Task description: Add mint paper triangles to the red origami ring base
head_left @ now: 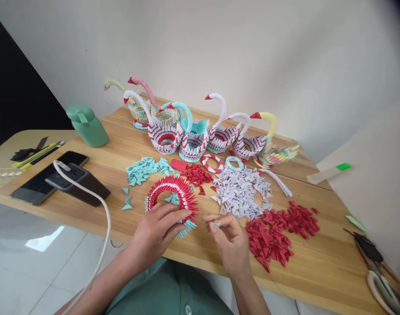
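Note:
A round ring [172,187] built of folded red, white and teal paper pieces lies on the wooden table [318,267] near its front edge. My left hand [157,229] lies flat on the ring's near side, fingers stretched out over it. My right hand [227,238] hovers just right of the ring, its fingers pinched on a small teal paper piece [217,224]. Piles of loose folded pieces surround them: teal [145,168], red [196,175], white [241,192], and a wide red spread [278,232].
Several finished paper swans [193,131] stand in a row at the back. A green dispenser [87,125], two phones [50,175] and a white cable [101,227] lie at the left. Scissors [373,258] rest at the right edge, with a white board [377,183] behind.

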A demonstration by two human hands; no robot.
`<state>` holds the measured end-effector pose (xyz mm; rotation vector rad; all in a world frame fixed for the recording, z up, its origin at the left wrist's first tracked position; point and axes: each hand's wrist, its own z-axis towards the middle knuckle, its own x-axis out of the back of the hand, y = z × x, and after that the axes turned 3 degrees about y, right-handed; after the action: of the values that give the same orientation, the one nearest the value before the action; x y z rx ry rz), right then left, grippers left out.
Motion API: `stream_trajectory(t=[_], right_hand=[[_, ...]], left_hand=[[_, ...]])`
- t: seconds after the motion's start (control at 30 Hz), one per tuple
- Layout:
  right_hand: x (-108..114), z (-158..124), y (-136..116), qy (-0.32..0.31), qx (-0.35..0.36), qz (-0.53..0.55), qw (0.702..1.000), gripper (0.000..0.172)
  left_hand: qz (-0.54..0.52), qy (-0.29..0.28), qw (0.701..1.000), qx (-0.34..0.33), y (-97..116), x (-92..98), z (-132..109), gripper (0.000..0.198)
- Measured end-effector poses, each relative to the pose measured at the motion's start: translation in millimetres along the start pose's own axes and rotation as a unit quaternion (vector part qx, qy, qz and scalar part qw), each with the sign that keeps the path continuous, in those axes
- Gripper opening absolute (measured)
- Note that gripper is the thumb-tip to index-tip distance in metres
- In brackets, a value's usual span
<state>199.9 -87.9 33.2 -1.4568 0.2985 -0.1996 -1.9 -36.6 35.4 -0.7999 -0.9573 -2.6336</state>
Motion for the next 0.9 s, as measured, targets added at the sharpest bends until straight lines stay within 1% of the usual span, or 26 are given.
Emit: stream_trajectory(t=[0.07,0.17,0.27,0.37,0.43,0.53,0.63,0.8,0.9], right_hand=[[0.3,-1.8,1.4,-0.009,-0.001,-0.014,1.0,0.016],[1.9,-2.3,2.5,-0.025,-0.022,-0.072,0.997,0.014],[4.6,-0.9,4.5,-0.033,-0.045,-0.081,0.995,0.018],[6.5,1.1,7.9,-0.04,-0.073,-0.039,0.996,0.023],[6.2,2.0,9.5,-0.045,-0.097,0.014,0.994,0.024],[3.9,2.1,8.9,-0.051,-0.142,0.099,0.984,0.029],[1.9,1.3,7.6,-0.045,-0.171,0.123,0.977,0.027],[2.4,2.0,12.6,-0.01,-0.165,0.092,0.982,0.028],[3.0,2.7,15.7,-0.025,-0.132,0.065,0.989,0.023]], left_hand=[[-0.001,0.001,1.0,0.001,-0.3,-0.5,-0.3,0.02],[-0.004,0.003,1.0,-0.001,-0.3,-0.7,0.5,0.021],[-0.007,0.005,1.0,-0.003,0.3,0.0,1.9,0.02],[-0.005,0.004,1.0,-0.001,0.6,0.8,2.7,0.02],[-0.006,0.003,1.0,0.0,0.6,0.6,2.7,0.021],[-0.015,0.007,1.0,-0.001,0.2,-0.7,2.6,0.021],[-0.021,0.007,1.0,-0.001,0.3,-1.7,3.4,0.021],[-0.02,0.001,1.0,0.005,2.4,-0.2,6.1,0.021],[-0.021,0.006,1.0,0.006,4.0,0.3,7.0,0.016]])
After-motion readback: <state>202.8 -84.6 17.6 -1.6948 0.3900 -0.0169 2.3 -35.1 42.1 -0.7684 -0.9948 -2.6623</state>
